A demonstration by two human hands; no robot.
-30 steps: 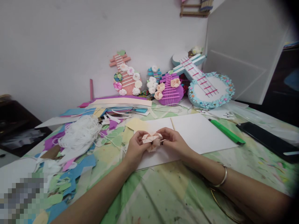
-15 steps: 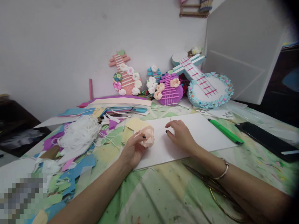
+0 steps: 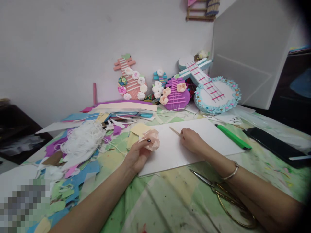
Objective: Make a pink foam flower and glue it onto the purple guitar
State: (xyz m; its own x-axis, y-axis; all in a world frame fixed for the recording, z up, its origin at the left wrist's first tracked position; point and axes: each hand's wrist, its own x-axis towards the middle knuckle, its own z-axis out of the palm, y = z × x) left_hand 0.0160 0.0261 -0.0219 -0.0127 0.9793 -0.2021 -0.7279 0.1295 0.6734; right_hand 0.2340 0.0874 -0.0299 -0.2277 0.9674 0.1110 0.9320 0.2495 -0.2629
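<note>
Over the left end of a white board [image 3: 206,139], my left hand [image 3: 137,155] pinches a pale peach paper flower [image 3: 153,139], thumb in front. My right hand [image 3: 191,139] is closed around a thin wooden stick [image 3: 175,130], whose tip points left toward the flower without touching it. A yellow paper piece [image 3: 141,130] lies just behind the flower. Below my right forearm rest scissors with gold handles [image 3: 218,191], partly covered by the arm.
A tangle of white string [image 3: 81,137] and colored paper scraps [image 3: 80,181] cover the left side. On the right lie a green marker [image 3: 233,137] and a black phone [image 3: 274,145]. Paper-flowered model instruments, including a purple one [image 3: 178,97], lean at the back wall.
My right hand has closed its fingers and turned, so the stick now shows pointing left. The scissors' blades are more exposed. My left hand still holds the flower in nearly the same place.
</note>
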